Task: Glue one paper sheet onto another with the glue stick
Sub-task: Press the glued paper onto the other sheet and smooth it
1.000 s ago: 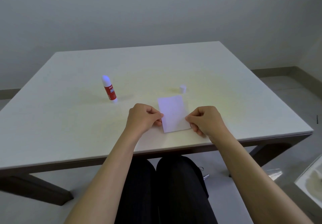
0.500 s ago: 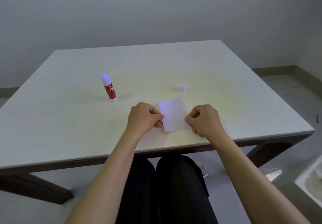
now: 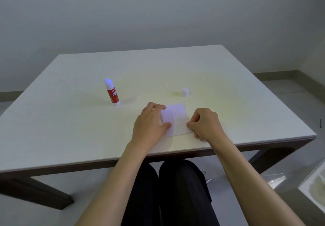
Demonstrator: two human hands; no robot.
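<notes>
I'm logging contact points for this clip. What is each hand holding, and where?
Left hand presses flat on the paper, left edge. Right hand pinches its right edge.

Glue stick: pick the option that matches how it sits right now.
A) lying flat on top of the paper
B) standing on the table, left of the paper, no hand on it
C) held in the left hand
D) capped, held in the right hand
B: the glue stick stands on the table well left of the paper, while the left hand and right hand both rest at the paper.
</notes>
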